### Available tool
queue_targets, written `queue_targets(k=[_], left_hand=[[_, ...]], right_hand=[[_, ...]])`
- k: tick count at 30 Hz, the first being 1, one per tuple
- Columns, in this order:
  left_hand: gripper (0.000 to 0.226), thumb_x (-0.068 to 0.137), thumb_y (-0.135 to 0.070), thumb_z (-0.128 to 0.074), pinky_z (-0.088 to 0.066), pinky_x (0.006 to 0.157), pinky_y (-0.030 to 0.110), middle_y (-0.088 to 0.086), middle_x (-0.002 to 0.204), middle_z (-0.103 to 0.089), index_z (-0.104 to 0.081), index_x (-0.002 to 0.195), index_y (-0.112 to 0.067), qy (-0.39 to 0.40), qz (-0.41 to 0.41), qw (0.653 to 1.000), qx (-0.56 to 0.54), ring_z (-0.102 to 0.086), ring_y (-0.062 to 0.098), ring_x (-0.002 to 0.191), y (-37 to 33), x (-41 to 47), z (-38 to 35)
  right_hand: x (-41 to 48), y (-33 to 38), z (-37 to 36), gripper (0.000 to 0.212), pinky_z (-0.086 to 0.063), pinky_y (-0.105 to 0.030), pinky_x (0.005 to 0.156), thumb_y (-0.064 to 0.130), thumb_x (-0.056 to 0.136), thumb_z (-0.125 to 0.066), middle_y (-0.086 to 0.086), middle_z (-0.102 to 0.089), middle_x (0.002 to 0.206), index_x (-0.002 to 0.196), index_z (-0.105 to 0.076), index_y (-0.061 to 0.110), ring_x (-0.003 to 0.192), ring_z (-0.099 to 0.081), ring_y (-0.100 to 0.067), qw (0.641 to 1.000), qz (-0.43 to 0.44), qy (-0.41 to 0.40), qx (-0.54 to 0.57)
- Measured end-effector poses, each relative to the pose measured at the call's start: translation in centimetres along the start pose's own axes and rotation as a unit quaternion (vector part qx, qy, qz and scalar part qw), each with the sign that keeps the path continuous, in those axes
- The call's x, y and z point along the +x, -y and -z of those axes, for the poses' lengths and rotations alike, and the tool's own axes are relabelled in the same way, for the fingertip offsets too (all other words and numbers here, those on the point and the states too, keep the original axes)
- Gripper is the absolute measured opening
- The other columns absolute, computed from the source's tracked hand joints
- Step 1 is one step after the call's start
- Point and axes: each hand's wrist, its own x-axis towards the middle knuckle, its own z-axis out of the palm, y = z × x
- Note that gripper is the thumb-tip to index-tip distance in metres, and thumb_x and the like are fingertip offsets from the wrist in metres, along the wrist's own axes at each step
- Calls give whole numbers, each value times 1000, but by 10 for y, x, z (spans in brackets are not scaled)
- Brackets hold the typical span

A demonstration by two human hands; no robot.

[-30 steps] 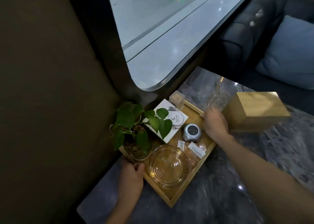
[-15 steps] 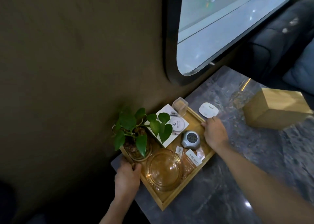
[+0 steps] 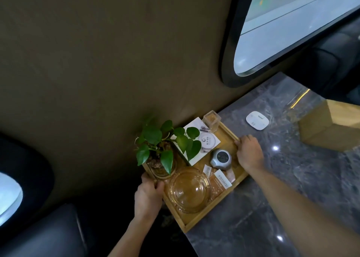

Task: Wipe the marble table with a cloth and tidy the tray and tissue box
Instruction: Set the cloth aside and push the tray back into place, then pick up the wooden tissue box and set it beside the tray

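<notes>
Tray (image 3: 211, 214) w/ "taikoo" sachets (image 3: 222, 180); both hands on rims

The rectangular light-wood tray (image 3: 196, 220) is a warm honey yellow with a faint straight grain. Inside the tray, the leafy potted plant (image 3: 167, 141) shows vivid green leaves above brown pebbles in its clear pot. Beside the plant, the square white card (image 3: 202, 141) carries a pale grey circular emblem. The round silver gadget (image 3: 221, 157) has a black face. The clear glass ashtray (image 3: 190, 191) takes an amber tint from the wood. The small paper sachets (image 3: 220, 180) are white and orange-brown with dots. Under the tray, the polished marble table (image 3: 292, 178) is dark grey with lighter veining. Right of the tray, the wooden tissue box (image 3: 331, 128) is plain tan, and the rounded flat plastic pad (image 3: 257, 120) is white.
</notes>
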Motion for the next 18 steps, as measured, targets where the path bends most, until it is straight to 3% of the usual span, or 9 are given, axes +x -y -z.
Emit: queue_targets(k=[11, 18], left_hand=[[31, 87, -28, -54, -57, 62, 46, 12, 82, -67, -44, 110, -8, -15, 1, 1000, 3, -65, 29, 68, 2, 3, -1], [30, 89, -40, -47, -51, 58, 34, 7, 72, -65, -53, 88, -10, -59, -57, 978, 191, -64, 29, 63, -14, -3, 15]], right_hand=[[0, 1, 1, 30, -43, -41, 83, 23, 96, -40, -21, -58, 104, 100, -57, 0, 100, -52, -34, 1000, -5, 11, -16], [-2, 1, 16, 31, -44, -42, 86, 28, 94, -41, -17, -58, 111, 108, -56, 4, 104, -53, -33, 999, -11, 34, -13]])
